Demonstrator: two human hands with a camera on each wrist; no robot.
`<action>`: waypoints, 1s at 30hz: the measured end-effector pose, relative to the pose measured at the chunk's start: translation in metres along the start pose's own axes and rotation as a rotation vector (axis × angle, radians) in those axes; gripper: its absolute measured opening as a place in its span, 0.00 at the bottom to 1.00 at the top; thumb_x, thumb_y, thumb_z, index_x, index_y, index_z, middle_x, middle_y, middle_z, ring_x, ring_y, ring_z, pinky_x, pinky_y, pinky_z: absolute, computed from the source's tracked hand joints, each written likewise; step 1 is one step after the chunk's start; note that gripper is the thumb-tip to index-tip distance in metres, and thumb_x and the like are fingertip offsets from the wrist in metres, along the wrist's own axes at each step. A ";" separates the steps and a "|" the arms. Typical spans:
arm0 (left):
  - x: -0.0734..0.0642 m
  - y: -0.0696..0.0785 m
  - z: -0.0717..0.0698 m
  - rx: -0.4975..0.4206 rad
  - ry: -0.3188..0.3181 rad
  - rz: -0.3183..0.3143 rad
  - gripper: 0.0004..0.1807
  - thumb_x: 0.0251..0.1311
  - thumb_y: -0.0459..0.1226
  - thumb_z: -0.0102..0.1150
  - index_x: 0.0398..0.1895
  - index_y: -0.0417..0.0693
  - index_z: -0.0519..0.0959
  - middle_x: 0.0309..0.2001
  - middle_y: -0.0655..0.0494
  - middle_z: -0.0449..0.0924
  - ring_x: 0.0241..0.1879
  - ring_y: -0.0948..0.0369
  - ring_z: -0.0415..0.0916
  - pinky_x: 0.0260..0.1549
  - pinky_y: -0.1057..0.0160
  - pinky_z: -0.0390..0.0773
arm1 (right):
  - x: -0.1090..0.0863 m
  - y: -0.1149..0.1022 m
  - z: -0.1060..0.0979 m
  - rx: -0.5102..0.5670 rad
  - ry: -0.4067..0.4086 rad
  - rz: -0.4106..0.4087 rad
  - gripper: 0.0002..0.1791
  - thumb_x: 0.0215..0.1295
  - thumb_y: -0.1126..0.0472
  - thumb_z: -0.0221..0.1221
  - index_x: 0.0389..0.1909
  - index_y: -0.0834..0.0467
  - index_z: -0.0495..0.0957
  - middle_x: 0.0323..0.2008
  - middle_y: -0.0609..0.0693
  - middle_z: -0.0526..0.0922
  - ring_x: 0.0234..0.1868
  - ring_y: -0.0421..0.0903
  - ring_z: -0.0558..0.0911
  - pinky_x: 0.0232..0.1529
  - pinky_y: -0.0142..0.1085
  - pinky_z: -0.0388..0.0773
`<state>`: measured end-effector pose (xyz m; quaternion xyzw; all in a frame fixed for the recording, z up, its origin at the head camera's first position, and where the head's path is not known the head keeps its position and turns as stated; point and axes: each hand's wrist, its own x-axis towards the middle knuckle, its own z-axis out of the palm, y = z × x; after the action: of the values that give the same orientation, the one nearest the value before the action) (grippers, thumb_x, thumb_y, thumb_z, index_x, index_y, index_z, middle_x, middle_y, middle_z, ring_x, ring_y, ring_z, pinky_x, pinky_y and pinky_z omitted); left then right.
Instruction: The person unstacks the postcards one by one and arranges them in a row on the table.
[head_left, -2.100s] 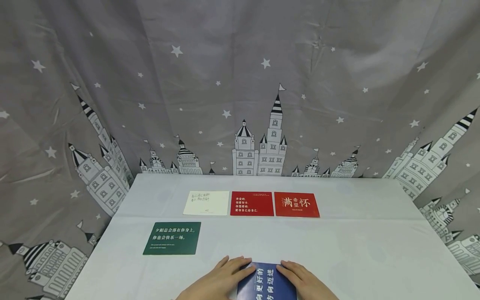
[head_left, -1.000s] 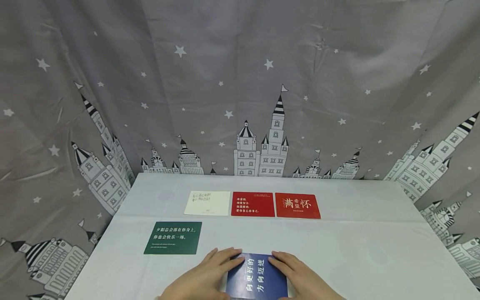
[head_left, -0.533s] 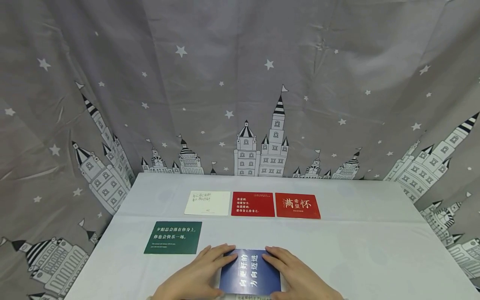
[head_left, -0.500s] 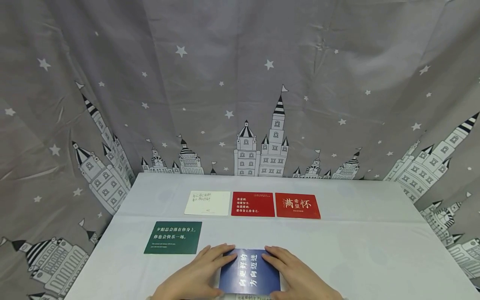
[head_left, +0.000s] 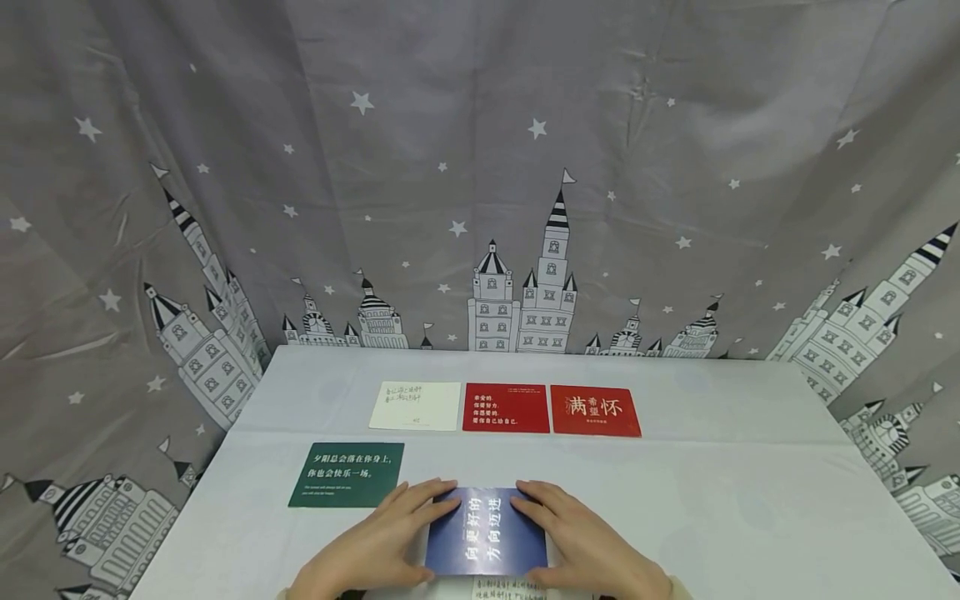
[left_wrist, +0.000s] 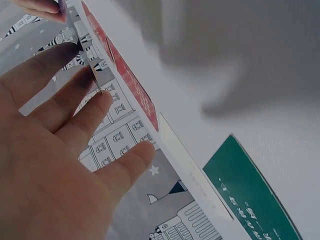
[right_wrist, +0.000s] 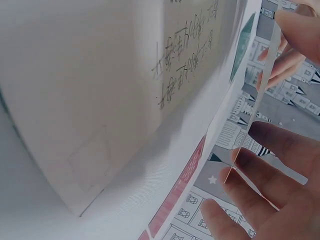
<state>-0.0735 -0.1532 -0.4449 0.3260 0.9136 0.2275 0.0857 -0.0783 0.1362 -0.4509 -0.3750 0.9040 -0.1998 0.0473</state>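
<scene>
Both of my hands hold a blue postcard (head_left: pixel 517 537) with white lettering, which is turned sideways. My left hand (head_left: pixel 375 542) grips its left side with thumb and fingertips, and my right hand (head_left: pixel 581 542) grips its right side the same way. In both wrist views the postcard shows edge-on, raised off the table, with the fingertips against it. Beneath it lies a pale handwritten card (right_wrist: pixel 115 120), of which the head view shows only a strip at the bottom edge.
Along the back of the white table lie a cream card (head_left: pixel 415 408), a red card (head_left: pixel 506 407) and another red card (head_left: pixel 595 408) in a row. A green card (head_left: pixel 345 475) lies in front at left, just beyond the left hand. A grey castle-print curtain (head_left: pixel 420 167) hangs behind.
The blue postcard has moved left and away from the body in both hands. Handwriting beneath it has come into view at the bottom. The other cards stay where they were.
</scene>
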 end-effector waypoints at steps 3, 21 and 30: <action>0.000 -0.003 -0.003 0.027 0.022 0.021 0.45 0.35 0.44 0.71 0.63 0.55 0.64 0.65 0.59 0.56 0.63 0.58 0.55 0.58 0.40 0.49 | 0.004 0.000 0.000 -0.001 0.001 -0.014 0.42 0.48 0.44 0.63 0.64 0.52 0.62 0.63 0.47 0.61 0.60 0.45 0.63 0.54 0.42 0.69; 0.004 -0.019 -0.018 0.047 0.025 0.007 0.44 0.35 0.44 0.72 0.62 0.48 0.66 0.65 0.54 0.56 0.63 0.56 0.54 0.59 0.41 0.48 | 0.031 0.003 0.001 -0.084 0.068 -0.075 0.40 0.47 0.46 0.64 0.62 0.57 0.65 0.63 0.53 0.62 0.62 0.48 0.61 0.57 0.42 0.65; 0.005 -0.026 -0.021 0.047 0.024 0.010 0.45 0.34 0.41 0.72 0.62 0.46 0.66 0.66 0.53 0.55 0.64 0.52 0.51 0.59 0.39 0.46 | 0.041 0.002 0.001 -0.096 0.059 -0.074 0.39 0.47 0.46 0.63 0.61 0.57 0.66 0.62 0.53 0.63 0.61 0.48 0.62 0.57 0.41 0.65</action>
<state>-0.0988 -0.1755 -0.4388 0.3295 0.9180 0.2104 0.0658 -0.1091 0.1091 -0.4498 -0.4039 0.8991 -0.1687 -0.0048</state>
